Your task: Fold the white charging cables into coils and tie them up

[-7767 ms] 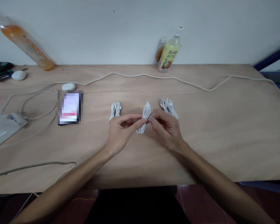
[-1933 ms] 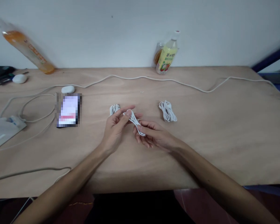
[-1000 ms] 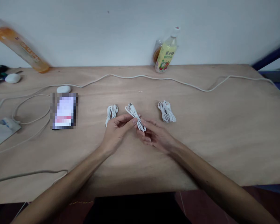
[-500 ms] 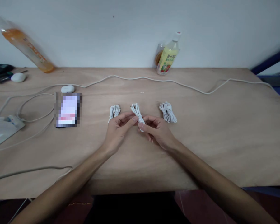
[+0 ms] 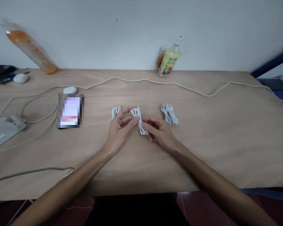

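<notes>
Between both hands, above the wooden table, is a white cable folded into a bundle. My left hand pinches its middle from the left, thumb on top. From the right, my right hand grips the same bundle with thumb and fingers. A thin tie seems to cross its middle, too small to make out fully. Beyond my left hand lies a second bundled white cable, partly covered by the fingers. Another bundled white cable rests on the table just past my right hand.
A phone and a white earbud case lie to the left, near a white power strip with loose cords. One long white cord crosses the back. A yellow-labelled bottle and an orange drink bottle lean against the wall.
The held cable bundle has turned a little between my fingers, and its lower loops now show more openly. My left fingers cover more of the left bundle. The view has shifted slightly.
</notes>
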`<state>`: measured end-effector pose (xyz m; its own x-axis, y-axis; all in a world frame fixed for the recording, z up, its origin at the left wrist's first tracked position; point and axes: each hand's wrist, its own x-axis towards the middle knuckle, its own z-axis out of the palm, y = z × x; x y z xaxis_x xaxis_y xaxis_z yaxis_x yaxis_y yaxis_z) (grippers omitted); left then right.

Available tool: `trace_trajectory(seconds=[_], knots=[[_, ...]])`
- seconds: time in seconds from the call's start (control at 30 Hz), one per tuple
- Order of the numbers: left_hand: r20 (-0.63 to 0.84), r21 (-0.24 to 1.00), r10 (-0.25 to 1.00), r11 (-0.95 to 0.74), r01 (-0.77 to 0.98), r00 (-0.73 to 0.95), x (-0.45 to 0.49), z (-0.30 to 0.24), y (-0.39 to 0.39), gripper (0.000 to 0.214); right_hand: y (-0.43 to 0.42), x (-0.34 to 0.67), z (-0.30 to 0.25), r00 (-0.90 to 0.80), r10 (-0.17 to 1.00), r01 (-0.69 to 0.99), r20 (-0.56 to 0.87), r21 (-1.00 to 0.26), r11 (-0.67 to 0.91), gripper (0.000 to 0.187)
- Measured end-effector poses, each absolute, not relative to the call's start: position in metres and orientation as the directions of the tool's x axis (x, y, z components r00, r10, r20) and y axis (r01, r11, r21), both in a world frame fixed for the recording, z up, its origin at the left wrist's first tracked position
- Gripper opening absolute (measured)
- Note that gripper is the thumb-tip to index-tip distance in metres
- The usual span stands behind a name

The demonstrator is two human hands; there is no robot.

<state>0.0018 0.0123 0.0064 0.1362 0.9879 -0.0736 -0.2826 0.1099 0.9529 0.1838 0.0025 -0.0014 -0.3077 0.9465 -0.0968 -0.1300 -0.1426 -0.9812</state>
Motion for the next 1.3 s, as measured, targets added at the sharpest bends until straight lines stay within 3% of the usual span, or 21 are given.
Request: trace_trajectory(seconds=[0.37, 0.5, 0.73, 0.83, 0.97, 1.1, 1.3], knots=[[-0.076, 0.944, 0.983, 0.124, -0.305, 0.164, 0.005, 0.006, 0.012, 0.048, 0.005, 0.182, 0.000, -0.281, 0.957, -0.091, -0.073, -0.991, -0.102, 0.040], [-0.086, 0.948, 0.976, 0.141, -0.284, 0.199, 0.005, 0.004, 0.013, 0.051, 0.000, 0.178, 0.004, -0.139, 0.990, 0.008, -0.005, -1.000, -0.004, 0.037], [-0.082, 0.961, 0.963, 0.145, -0.236, 0.258, 0.003, 0.004, 0.010, 0.060, -0.017, 0.185, 0.013, 0.054, 0.997, 0.267, 0.051, -0.963, 0.035, 0.027], [-0.087, 0.969, 0.952, 0.149, -0.196, 0.292, 0.003, 0.002, 0.007, 0.059, -0.020, 0.194, 0.014, 0.147, 0.975, 0.548, 0.164, -0.834, 0.058, 0.022], [-0.081, 0.979, 0.944, 0.135, -0.150, 0.320, 0.004, 0.000, 0.005, 0.053, -0.011, 0.200, 0.014, 0.219, 0.924, 0.877, 0.312, -0.479, -0.046, 0.010], [-0.063, 0.983, 0.938, 0.117, -0.142, 0.340, 0.004, -0.001, 0.004, 0.051, 0.003, 0.196, 0.013, 0.170, 0.934, 0.969, 0.314, -0.224, -0.100, 0.013], [-0.053, 0.984, 0.938, 0.108, -0.144, 0.342, 0.003, -0.001, 0.004, 0.046, 0.013, 0.190, 0.013, 0.117, 0.926, 0.991, 0.359, -0.098, -0.087, 0.021]])
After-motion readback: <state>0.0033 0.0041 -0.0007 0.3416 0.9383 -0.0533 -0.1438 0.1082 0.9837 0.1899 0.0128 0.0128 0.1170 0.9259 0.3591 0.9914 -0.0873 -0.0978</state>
